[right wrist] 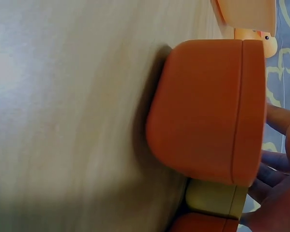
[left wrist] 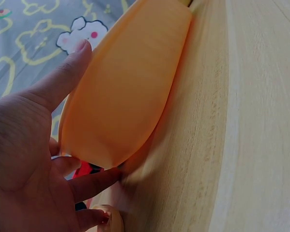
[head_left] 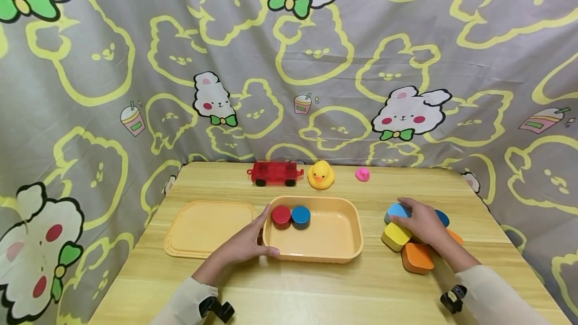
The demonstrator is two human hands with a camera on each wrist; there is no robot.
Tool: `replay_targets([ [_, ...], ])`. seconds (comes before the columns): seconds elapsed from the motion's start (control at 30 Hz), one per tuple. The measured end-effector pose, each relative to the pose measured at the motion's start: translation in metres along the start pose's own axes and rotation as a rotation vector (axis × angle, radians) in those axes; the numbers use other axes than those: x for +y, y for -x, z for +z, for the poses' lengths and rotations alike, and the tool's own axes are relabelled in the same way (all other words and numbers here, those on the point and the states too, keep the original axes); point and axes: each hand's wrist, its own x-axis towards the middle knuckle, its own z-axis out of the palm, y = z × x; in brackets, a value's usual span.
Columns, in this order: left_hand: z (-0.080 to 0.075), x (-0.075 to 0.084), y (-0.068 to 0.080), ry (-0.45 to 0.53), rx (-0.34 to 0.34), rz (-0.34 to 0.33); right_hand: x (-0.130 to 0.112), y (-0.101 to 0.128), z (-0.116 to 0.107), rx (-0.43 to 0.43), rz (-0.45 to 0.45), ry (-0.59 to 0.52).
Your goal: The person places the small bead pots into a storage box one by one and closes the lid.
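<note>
Partly covered; a light-blue block (head_left: 395, 210)

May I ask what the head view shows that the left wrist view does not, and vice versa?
Only the head view shows the right hand holding a light blue block, the pink duck, and a red cylinder and a blue cylinder inside the tray. Only the left wrist view shows the palm of the left hand. Both show the left hand, tray, wooden table and patterned cloth.
</note>
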Motion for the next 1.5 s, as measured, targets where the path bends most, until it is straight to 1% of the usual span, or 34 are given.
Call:
replay_targets([
  [0.1, 0.000, 0.001, 0.000, 0.004, -0.002, -0.003, -0.001, -0.002, -0.001, -0.001, 0.010, 0.007],
  [0.4, 0.000, 0.000, 0.000, 0.009, -0.006, 0.011, -0.006, -0.003, -0.003, 0.016, 0.000, 0.026],
  [0.5, -0.001, 0.000, 0.000, 0.008, -0.006, 0.006, -0.008, -0.004, -0.005, 0.032, -0.020, 0.022],
  [0.63, -0.001, -0.001, 0.001, 0.004, -0.006, 0.010, -0.015, -0.007, -0.009, 0.065, -0.074, 0.017],
  [0.77, -0.001, -0.002, 0.001, 0.001, -0.002, 0.020, -0.027, -0.008, -0.013, 0.093, -0.135, 0.014],
  [0.93, -0.001, -0.001, 0.001, 0.012, -0.006, 0.014, -0.047, -0.007, -0.016, 0.094, -0.200, -0.003],
  [1.2, -0.001, -0.002, 0.002, 0.010, -0.001, 0.010, -0.074, -0.006, -0.015, 0.046, -0.251, -0.052],
  [1.3, -0.001, -0.001, 0.002, 0.007, -0.001, 0.004, -0.083, -0.006, -0.013, 0.021, -0.264, -0.077],
  [1.5, -0.001, 0.000, 0.002, -0.002, -0.001, -0.002, -0.099, -0.008, -0.003, 0.001, -0.304, -0.121],
])
